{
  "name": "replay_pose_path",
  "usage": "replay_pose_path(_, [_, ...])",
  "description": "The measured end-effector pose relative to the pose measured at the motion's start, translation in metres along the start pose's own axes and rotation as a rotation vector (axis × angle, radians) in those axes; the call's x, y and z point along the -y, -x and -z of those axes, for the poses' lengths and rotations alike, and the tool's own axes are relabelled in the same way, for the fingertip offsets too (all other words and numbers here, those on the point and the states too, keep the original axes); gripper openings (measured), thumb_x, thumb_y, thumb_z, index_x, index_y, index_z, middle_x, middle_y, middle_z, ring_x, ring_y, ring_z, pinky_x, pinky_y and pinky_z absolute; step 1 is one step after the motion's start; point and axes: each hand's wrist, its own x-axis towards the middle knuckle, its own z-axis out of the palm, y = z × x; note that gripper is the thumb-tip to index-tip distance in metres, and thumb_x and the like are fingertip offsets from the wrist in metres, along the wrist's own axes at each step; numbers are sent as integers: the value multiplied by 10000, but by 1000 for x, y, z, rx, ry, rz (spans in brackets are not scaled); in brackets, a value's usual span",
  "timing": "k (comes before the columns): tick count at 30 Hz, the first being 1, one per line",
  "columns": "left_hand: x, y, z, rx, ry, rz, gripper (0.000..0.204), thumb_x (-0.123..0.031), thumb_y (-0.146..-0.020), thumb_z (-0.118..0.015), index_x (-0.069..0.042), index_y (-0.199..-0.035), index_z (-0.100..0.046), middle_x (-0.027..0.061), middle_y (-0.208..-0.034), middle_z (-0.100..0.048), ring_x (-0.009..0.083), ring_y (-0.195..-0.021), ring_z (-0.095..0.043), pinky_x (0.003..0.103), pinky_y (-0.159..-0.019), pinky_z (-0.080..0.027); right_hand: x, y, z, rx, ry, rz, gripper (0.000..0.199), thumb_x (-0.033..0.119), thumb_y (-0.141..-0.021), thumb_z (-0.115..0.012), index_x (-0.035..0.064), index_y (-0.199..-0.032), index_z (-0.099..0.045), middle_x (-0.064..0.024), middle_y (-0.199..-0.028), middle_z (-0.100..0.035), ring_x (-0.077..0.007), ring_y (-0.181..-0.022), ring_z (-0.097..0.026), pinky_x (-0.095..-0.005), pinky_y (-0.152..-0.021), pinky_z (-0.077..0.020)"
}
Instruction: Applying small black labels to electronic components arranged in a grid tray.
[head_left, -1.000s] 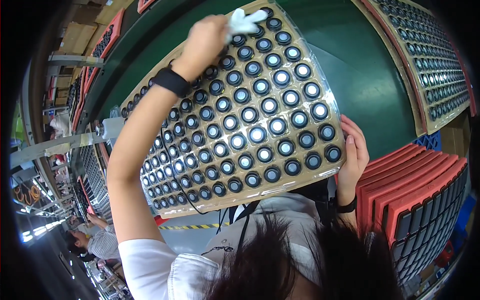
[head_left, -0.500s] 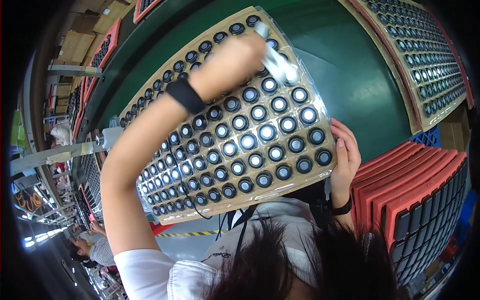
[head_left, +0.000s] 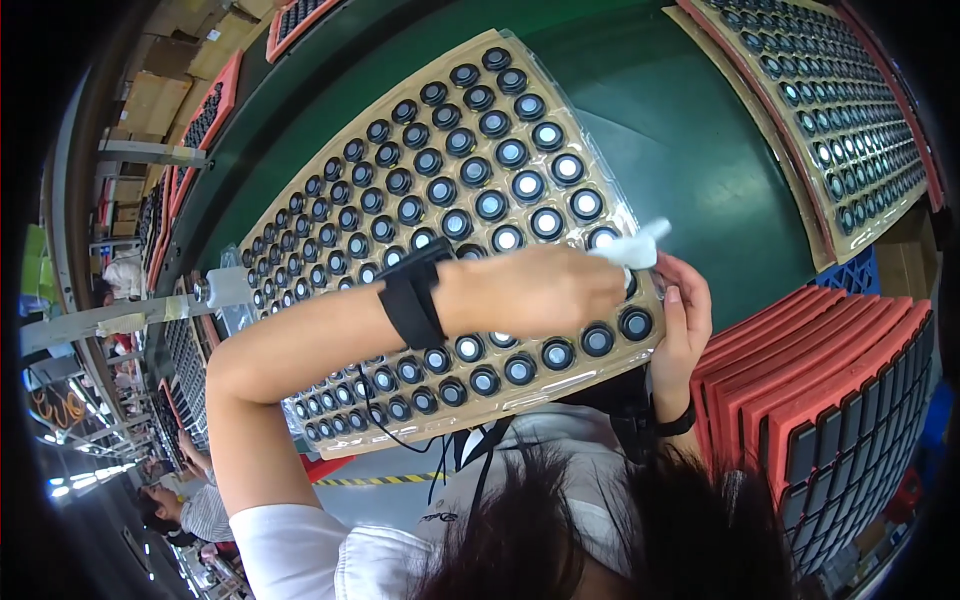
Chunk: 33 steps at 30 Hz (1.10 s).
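A brown tray with a clear plastic layer slants across in front of me. It carries rows of round black parts with pale, shiny centres, such as this round part. My left hand is over the tray's near right part, fingers curled. Something soft and white is at its fingertips; whether it is a cloth or finger covers I cannot make out. The left arm hides some parts beneath it. My right hand grips the tray's right edge, close to the left fingertips.
The tray rests over a green surface. Another filled tray is at the far right. Red foam trays with black pieces are stacked at the right. A metal bar juts in from the left. A person is at lower left.
My left hand has swept from the tray's far right corner back toward me, down to beside the right hand. The tray has shifted slightly; the right hand stays at its edge.
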Motion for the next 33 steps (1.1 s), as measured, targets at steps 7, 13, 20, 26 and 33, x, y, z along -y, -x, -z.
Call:
replay_pose_path(7, [102, 13, 52, -308, -462, 299, 69, -34, -698, -517, -8, -762, -518, 149, -718, -536, 311, -676, -550, 376, -607, -471, 5, 1, -1, 19, 23, 14, 233, 30, -858, -383, -43, -1052, -490, -132, -1089, -532, -183, -1014, -490, -289, -902, -350])
replay_pose_path(13, [98, 9, 31, -461, -397, 427, 62, -19, -704, -503, 3, -761, -509, 180, -733, -539, 353, -677, -549, 402, -594, -455, 3, 2, 3, 36, 53, 33, 239, 42, -861, -380, -47, -1066, -465, -146, -1096, -524, -201, -1026, -486, -303, -915, -342])
replay_pose_path(20, [-69, 26, -36, -78, 289, 90, 189, 19, -648, -530, -3, -824, -463, 112, -795, -450, 293, -754, -492, 371, -650, -428, -1, 22, -13, 2, -1, 28, 246, 61, -869, -398, -30, -1094, -437, -144, -1067, -531, -184, -992, -490, -305, -885, -363])
replay_pose_path(26, [-139, 97, -12, -150, 299, 278, 217, 17, -672, -547, 0, -878, -482, 120, -838, -475, 280, -799, -507, 359, -674, -436, 1, 52, -24, -46, 40, 44, 280, 148, -899, -369, -40, -1102, -408, -188, -1075, -513, -226, -985, -495, -329, -885, -363])
replay_pose_path(33, [-203, 266, 31, -676, -48, 838, 207, -15, -722, -572, -20, -929, -566, 90, -856, -567, 214, -724, -563, 290, -634, -457, 9, 92, -28, 20, 88, 71, 288, 136, -913, -324, -59, -1112, -398, -188, -1092, -500, -230, -1011, -484, -326, -897, -370])
